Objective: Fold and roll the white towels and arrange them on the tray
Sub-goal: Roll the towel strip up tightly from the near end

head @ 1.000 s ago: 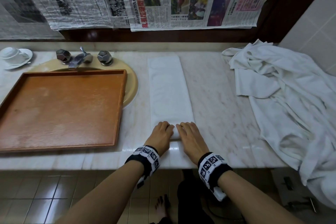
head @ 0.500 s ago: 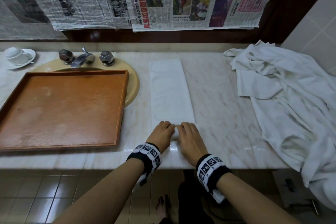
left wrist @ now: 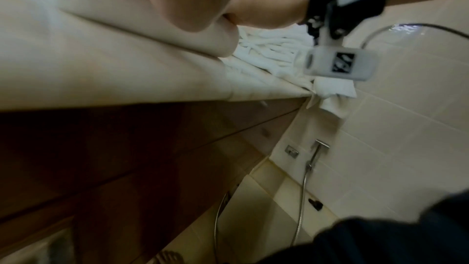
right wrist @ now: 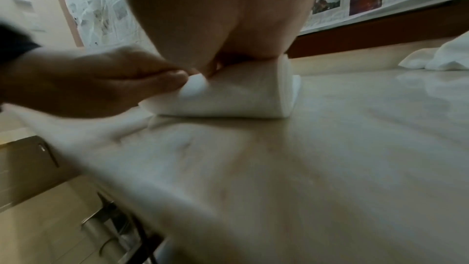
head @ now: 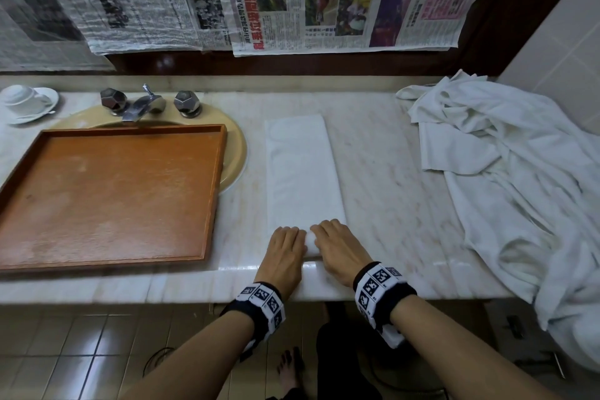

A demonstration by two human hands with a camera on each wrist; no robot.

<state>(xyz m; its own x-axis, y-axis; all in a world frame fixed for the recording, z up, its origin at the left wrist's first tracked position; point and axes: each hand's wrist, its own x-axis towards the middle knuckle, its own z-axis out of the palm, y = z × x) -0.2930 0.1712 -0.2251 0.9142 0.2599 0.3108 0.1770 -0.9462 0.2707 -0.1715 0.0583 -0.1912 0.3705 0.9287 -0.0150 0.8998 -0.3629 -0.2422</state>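
A white towel [head: 302,172], folded into a long narrow strip, lies on the marble counter and runs away from me. Its near end is wound into a short roll [right wrist: 236,95]. My left hand [head: 287,242] and right hand [head: 334,239] sit side by side on that roll, fingers curled over it. In the right wrist view the left hand's fingers [right wrist: 157,79] pinch the roll's end while my right palm [right wrist: 228,17] presses on top. The wooden tray [head: 107,195] lies to the left, over the sink, with nothing on it.
A heap of loose white towels [head: 506,172] covers the counter's right end and hangs over its edge. Behind the tray stand a tap [head: 143,105] and a cup on a saucer [head: 27,102]. Newspaper covers the back wall. The counter's front edge runs just under my wrists.
Both hands have crept a little forward along the strip, away from the counter edge, and the roll under them has grown slightly.
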